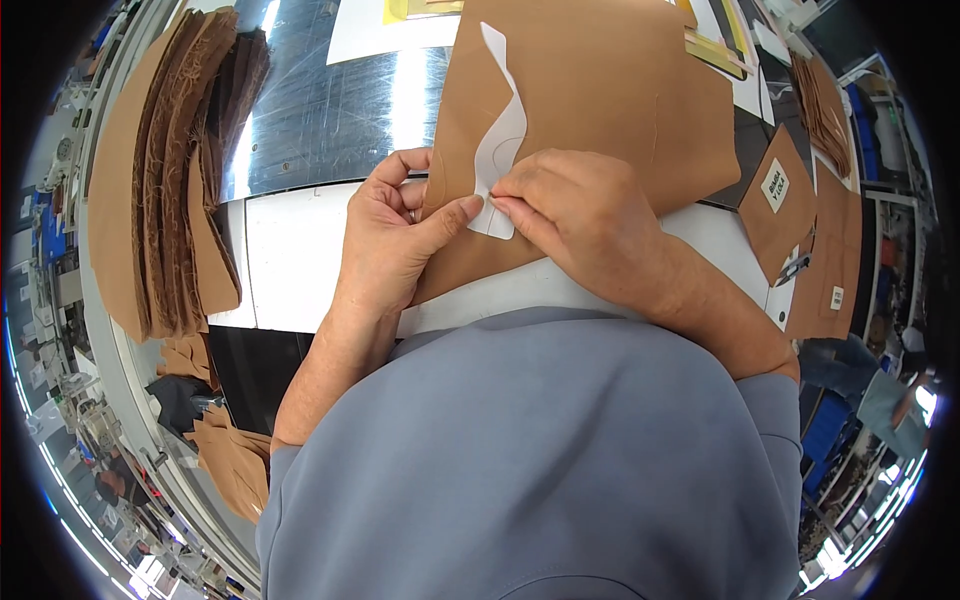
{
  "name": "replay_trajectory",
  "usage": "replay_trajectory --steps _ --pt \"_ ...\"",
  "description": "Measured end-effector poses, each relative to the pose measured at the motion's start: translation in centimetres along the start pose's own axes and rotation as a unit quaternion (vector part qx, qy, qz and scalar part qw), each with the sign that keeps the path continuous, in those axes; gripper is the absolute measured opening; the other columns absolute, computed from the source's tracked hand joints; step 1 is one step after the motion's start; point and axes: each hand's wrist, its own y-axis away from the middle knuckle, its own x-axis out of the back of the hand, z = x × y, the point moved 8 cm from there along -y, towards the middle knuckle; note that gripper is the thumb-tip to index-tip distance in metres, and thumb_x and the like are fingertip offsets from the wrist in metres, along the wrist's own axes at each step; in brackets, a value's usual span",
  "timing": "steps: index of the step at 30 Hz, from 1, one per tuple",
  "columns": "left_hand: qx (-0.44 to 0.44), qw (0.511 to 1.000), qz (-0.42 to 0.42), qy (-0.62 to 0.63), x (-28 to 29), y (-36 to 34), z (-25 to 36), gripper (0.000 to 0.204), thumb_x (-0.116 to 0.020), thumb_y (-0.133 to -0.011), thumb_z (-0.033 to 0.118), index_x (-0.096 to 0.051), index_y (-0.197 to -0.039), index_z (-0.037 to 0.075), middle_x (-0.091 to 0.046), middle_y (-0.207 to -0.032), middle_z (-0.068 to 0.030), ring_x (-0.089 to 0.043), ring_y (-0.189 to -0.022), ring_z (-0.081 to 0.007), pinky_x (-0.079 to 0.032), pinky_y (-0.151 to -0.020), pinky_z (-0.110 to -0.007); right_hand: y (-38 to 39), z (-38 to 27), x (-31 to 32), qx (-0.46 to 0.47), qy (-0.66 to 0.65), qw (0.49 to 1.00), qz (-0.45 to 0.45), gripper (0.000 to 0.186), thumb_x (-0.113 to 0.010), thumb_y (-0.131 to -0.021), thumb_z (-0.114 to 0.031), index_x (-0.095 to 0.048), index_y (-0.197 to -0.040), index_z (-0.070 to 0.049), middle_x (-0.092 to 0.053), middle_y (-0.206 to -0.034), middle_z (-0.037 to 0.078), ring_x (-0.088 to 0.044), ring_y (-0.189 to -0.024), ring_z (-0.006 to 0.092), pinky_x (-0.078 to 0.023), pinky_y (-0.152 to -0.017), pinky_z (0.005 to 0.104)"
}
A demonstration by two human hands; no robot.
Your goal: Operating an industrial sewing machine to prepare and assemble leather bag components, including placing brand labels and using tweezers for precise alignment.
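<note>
A large brown sheet (620, 90), which looks like leather or faux leather, lies before me with its lower edge close to my body. On its left part lies a long, wavy white strip (502, 135) with a thin curved line on it. My left hand (395, 235) grips the sheet's left edge, its thumb pressed on the strip's lower end and its fingers partly hidden behind the sheet. Just right of that thumb, my right hand (590, 215) pinches at the strip's lower end with thumb and forefinger. Whether it grips a layer of the strip there is too small to see.
A thick stack of brown pieces with frayed edges (165, 180) stands at the left beside a shiny metal plate (330, 110). Brown pieces with white labels (775, 205) lie at the right, near a small dark tool (793, 268). Yellow-edged templates (715, 52) lie farther back.
</note>
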Motion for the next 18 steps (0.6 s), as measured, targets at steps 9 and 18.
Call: replay_trajectory --steps 9,18 --pt "-0.005 1.0 0.018 -0.023 -0.1 0.2 -0.1 0.042 -0.075 -0.088 -0.007 -0.053 -0.123 0.0 -0.077 -0.097 -0.0129 -0.073 -0.086 -0.0126 -0.06 -0.078 -0.026 0.0 0.2 -0.2 -0.001 0.006 1.0 0.006 0.01 -0.075 -0.082 -0.007 -0.067 -0.087 -0.004 -0.06 -0.077 0.006 -0.064 -0.069 0.022 -0.051 -0.06 0.0353" --pt "-0.051 0.996 0.026 -0.065 -0.6 0.4 0.7 0.034 -0.073 -0.087 -0.005 -0.051 -0.113 0.002 -0.077 -0.094 -0.0131 -0.073 -0.083 -0.0106 -0.059 -0.073 -0.024 0.2 1.2 0.8 0.064 0.191 0.979 0.036 0.01 -0.074 -0.082 -0.006 -0.064 -0.085 -0.004 -0.06 -0.077 0.006 -0.062 -0.066 0.0229 -0.051 -0.057 0.0361"
